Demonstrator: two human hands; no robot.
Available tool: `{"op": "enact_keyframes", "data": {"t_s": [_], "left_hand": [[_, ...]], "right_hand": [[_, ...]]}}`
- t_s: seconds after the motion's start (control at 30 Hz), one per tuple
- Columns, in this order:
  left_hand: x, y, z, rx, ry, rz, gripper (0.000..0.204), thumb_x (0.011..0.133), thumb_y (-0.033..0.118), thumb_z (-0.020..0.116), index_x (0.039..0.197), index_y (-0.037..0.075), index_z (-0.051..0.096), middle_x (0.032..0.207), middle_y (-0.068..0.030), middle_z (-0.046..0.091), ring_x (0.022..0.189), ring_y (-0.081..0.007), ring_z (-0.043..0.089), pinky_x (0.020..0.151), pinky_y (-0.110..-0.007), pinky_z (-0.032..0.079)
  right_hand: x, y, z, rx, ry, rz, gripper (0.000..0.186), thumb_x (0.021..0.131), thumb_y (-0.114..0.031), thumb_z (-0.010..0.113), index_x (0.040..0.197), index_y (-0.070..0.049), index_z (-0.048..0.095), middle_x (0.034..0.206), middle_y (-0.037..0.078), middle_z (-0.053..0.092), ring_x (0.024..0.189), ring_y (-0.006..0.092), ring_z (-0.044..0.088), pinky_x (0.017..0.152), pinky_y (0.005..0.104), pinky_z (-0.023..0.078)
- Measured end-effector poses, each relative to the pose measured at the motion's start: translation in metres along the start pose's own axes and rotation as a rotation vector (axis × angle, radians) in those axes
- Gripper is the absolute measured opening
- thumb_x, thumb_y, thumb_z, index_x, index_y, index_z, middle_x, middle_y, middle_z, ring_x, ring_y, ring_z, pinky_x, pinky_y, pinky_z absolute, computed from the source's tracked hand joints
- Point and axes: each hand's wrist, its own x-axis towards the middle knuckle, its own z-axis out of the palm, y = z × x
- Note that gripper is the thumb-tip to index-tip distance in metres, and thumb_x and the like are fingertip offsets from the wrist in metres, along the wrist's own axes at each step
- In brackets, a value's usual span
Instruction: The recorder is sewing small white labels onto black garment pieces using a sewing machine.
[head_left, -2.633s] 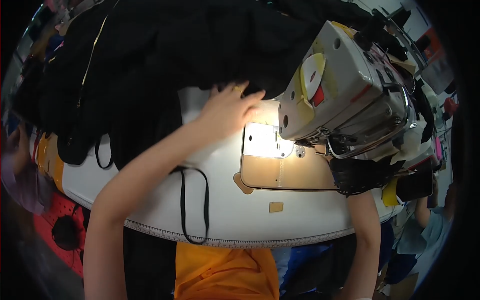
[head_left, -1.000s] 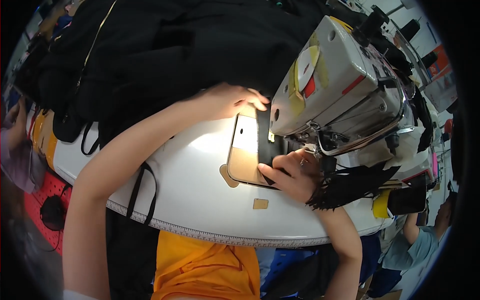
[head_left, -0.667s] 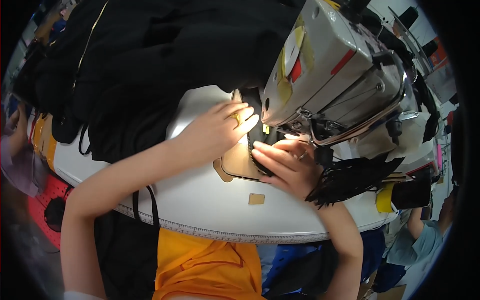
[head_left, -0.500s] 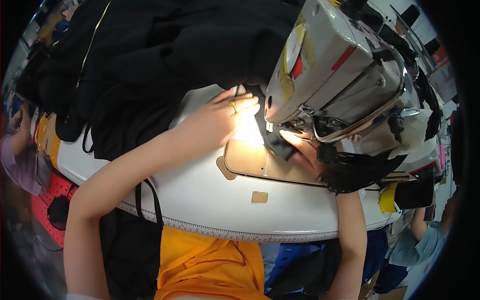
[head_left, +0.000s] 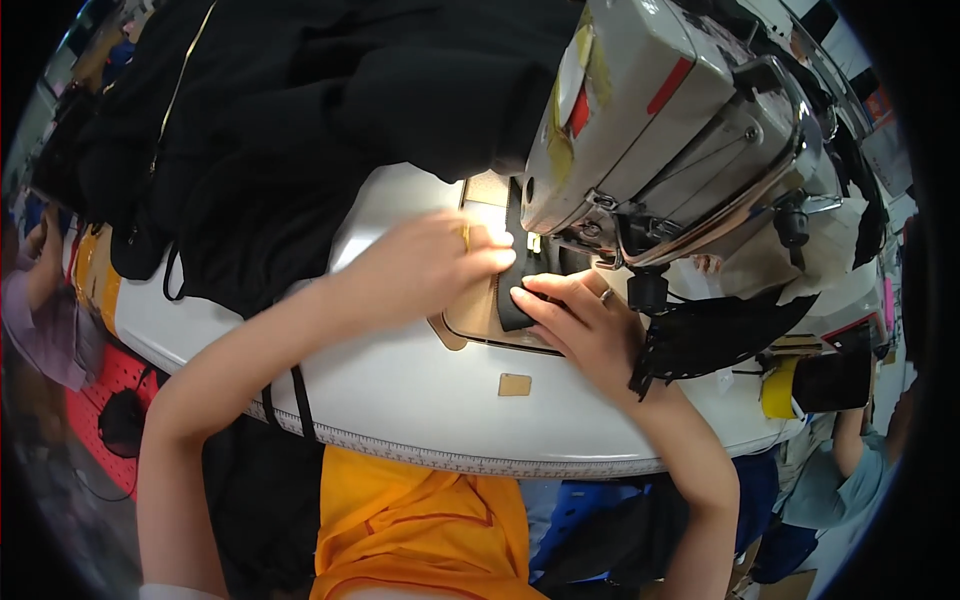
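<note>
A narrow black fabric strip (head_left: pixel 514 305), its left edge toothed like a zipper, lies under the lit needle area of a white sewing machine (head_left: pixel 640 130). My right hand (head_left: pixel 590 325), wearing a ring, pinches the strip's near end between thumb and fingers. On the strip's left side is my left hand (head_left: pixel 430 265), slightly blurred, with curled fingers drawn together and their tips at the fabric's edge. Beneath both hands shows the tan machine plate (head_left: pixel 470 310). The machine head hides the strip's far right side.
Heaped black garments (head_left: pixel 330 110) cover the table's far left. A measuring tape (head_left: pixel 450 460) runs along the front edge of the white table (head_left: pixel 400 400). Black strips (head_left: pixel 720 345) hang beside my right wrist. A yellow-and-black roll (head_left: pixel 778 388) stands at right. Other people sit at both sides.
My right hand has come out from beneath the machine head, toward me and left. The black strip has turned straighter and shifted left. My left hand has drawn back slightly, its fingers more curled.
</note>
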Motion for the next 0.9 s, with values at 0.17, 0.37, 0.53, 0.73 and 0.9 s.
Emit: {"op": "enact_keyframes", "data": {"t_s": [0.17,0.37,0.53,0.73,0.9], "left_hand": [[0.001,0.003,-0.005,-0.146,-0.008,-0.055,0.036,0.084,0.013,0.063,0.119,0.003,0.063,0.117,-0.0109,0.064,0.115,-0.0307,0.058,0.098,-0.041,0.046],[0.012,-0.011,-0.010,-0.291,-0.093,-0.049,0.028,0.092,0.009,0.056,0.118,0.007,0.065,0.118,-0.0146,0.063,0.113,-0.0315,0.058,0.097,-0.041,0.046],[0.007,-0.012,-0.005,-0.289,-0.044,-0.018,0.031,0.090,0.011,0.059,0.120,0.004,0.064,0.127,-0.0141,0.060,0.120,-0.0300,0.056,0.103,-0.039,0.044],[0.004,-0.010,-0.005,-0.186,-0.071,0.005,0.036,0.090,0.012,0.059,0.125,0.009,0.062,0.126,-0.0096,0.062,0.125,-0.0313,0.051,0.108,-0.042,0.040],[0.004,-0.007,-0.005,-0.137,-0.058,0.017,0.036,0.086,0.009,0.060,0.121,0.004,0.064,0.130,-0.0101,0.059,0.127,-0.0274,0.052,0.109,-0.038,0.040]], "right_hand": [[-0.008,0.005,0.001,-0.120,-0.073,0.034,0.040,0.078,-0.010,0.073,0.117,-0.009,0.067,0.117,0.002,0.064,0.096,0.0198,0.059,0.089,0.0317,0.047],[-0.014,0.010,0.001,-0.109,-0.119,0.112,0.038,0.079,-0.008,0.072,0.117,-0.005,0.067,0.120,0.005,0.064,0.095,0.0182,0.058,0.095,0.0335,0.041],[-0.015,0.010,0.000,-0.103,-0.133,0.069,0.033,0.081,-0.008,0.070,0.114,-0.004,0.066,0.109,0.005,0.062,0.088,0.0167,0.058,0.086,0.0326,0.042],[-0.021,0.009,-0.002,-0.114,-0.071,0.006,0.032,0.081,-0.008,0.069,0.113,-0.005,0.066,0.108,0.004,0.061,0.090,0.0161,0.059,0.083,0.0316,0.044],[-0.029,0.019,0.009,-0.097,-0.053,0.019,0.039,0.078,-0.009,0.073,0.116,-0.006,0.067,0.125,0.005,0.063,0.094,0.0178,0.058,0.091,0.0314,0.045]]}}
